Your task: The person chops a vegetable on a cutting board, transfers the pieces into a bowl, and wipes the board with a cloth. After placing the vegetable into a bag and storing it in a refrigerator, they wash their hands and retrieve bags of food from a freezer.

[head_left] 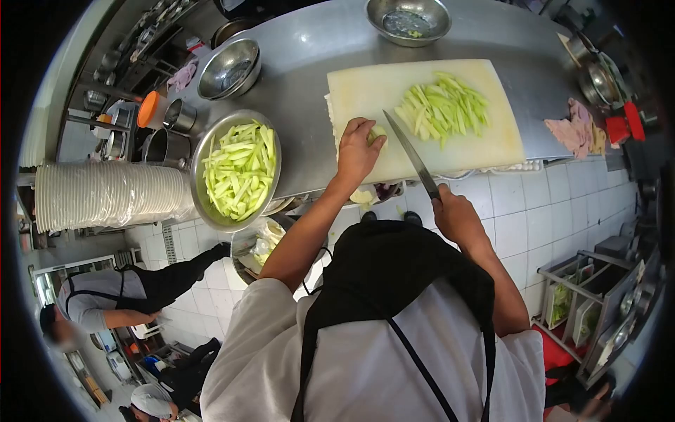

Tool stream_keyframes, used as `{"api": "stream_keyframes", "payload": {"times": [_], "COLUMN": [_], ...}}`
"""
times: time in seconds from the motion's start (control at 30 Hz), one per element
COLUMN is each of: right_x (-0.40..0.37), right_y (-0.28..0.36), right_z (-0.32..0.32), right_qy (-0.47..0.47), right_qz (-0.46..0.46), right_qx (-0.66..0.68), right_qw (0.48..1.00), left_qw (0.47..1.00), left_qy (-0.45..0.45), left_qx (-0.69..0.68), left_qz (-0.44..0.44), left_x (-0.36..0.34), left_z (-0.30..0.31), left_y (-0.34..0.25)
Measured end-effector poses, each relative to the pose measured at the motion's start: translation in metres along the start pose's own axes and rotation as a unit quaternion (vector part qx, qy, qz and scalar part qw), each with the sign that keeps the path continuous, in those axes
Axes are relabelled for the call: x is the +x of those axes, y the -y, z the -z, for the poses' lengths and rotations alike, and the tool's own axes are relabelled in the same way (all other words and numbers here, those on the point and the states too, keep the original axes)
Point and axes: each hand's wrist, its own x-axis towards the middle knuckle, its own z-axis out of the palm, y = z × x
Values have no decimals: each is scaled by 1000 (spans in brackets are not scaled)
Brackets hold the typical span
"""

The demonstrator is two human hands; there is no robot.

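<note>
My right hand [458, 215] is closed round the handle of a long kitchen knife [413, 155], whose blade slants up and left over the cutting board [358, 88]. At the board's left side, the curled fingers of my left hand [360, 149] rest on a pale green vegetable piece [378, 133], partly hidden by them. The knife tip lies a little right of that piece. Beyond the blade, a heap of pale green vegetable strips [446, 107] covers the board's right half. Similar strips fill a large steel bowl [198, 190] left of my left arm.
Steel bowls stand at the back [406, 35] and left [223, 74] of the metal counter [302, 63]. A pink cloth [571, 130] lies at right. Stacked plates [105, 197] are on the left. A container of scraps [242, 246] sits below the counter. Other people [105, 292] stand lower left.
</note>
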Motion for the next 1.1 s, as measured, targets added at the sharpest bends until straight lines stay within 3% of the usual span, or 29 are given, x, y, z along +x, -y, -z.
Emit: {"api": "stream_keyframes", "payload": {"times": [0.23, 0.33, 0.43, 0.53, 0.7, 1.0, 1.1], "right_x": [-7, -9, -9, -11, -12, -14, -14], "right_y": [16, 21, 23, 27, 39, 48, 42], "right_z": [7, 6, 4, 2, 0, -15, -15], "right_qy": [35, 33, 33, 37, 55, 25, -18], "right_qz": [-10, -1, -3, -16, -25, -34, 7], "right_qx": [11, 13, 12, 11, 10, -22, -36], "right_qw": [999, 999, 999, 999, 998, 999, 999], "left_qw": [999, 999, 998, 988, 991, 986, 986], "left_qy": [-20, -29, -67, -80, -97, -113, -111], "left_qx": [16, -14, -1, 109, 55, 63, 70], "left_qz": [-40, 13, 11, -71, -79, -102, -103], "left_x": [-19, -18, -17, -20, -21, -23, -22], "left_z": [12, 14, 12, 8, -1, -5, -1], "left_y": [11, 9, 11, 14, 14, 14, 16]}}
